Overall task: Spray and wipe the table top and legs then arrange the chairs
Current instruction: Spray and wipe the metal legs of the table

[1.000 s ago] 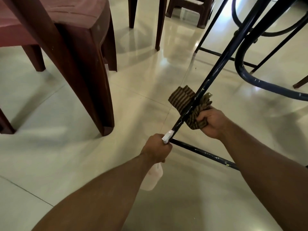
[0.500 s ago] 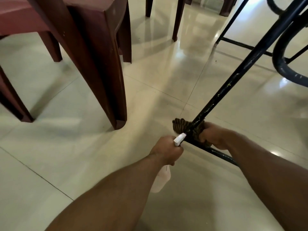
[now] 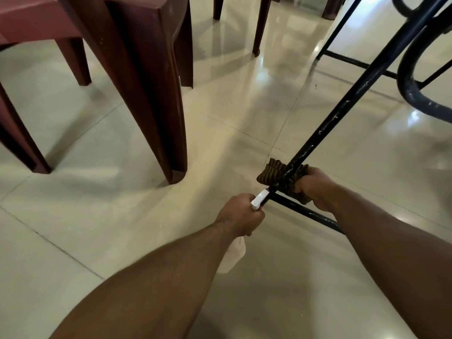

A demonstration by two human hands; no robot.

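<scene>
A thin black metal table leg (image 3: 342, 104) slants from the upper right down to the floor, where it meets a low crossbar (image 3: 308, 212). My right hand (image 3: 318, 188) grips a brown striped cloth (image 3: 274, 172) wrapped around the foot of that leg. My left hand (image 3: 241, 215) holds a white spray bottle (image 3: 232, 255), its nozzle close to the joint of leg and bar. The bottle's body hangs below my fist, partly hidden by my forearm.
A maroon plastic chair (image 3: 146, 69) stands at the left, its near leg close to my left hand. More chair legs (image 3: 260, 25) stand at the back. A curved black frame tube (image 3: 411, 89) and further bars fill the upper right. The floor is glossy cream tile.
My right hand slid the cloth down the leg from mid-height to its foot near the crossbar. The view moved lower and to the right. My left hand stayed on the bottle.
</scene>
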